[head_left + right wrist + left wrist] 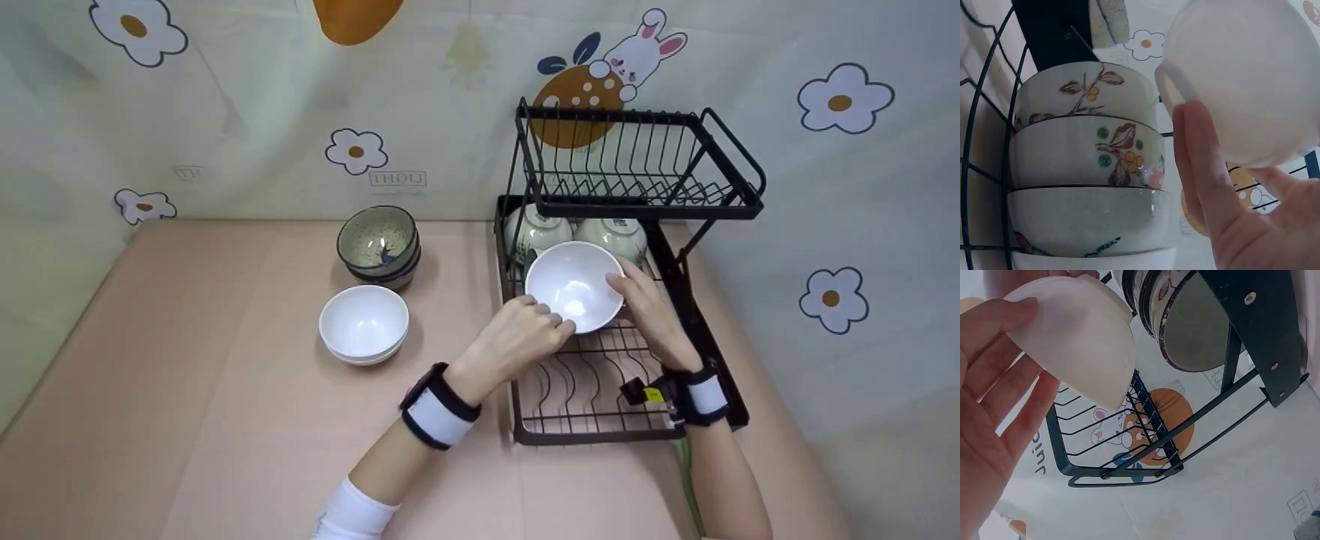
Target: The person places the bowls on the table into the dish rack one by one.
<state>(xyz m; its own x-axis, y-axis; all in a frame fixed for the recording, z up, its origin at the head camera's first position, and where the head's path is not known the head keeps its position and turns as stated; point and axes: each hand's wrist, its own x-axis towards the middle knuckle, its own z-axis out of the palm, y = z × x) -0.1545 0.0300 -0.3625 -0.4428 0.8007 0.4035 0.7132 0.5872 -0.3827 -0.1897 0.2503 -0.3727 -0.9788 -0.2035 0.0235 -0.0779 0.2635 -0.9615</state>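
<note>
White bowl (574, 285) held over lower tier of black wire dish rack (592, 390), just in front of patterned bowls (536, 229) stood on edge at rack's back. Bowl tilted, mouth facing up and toward wearer; round, smooth, glossy, prob. ceramic. Rim gripped by curled fingers of left hand (517, 341) and right hand (649, 304), one per side
</note>
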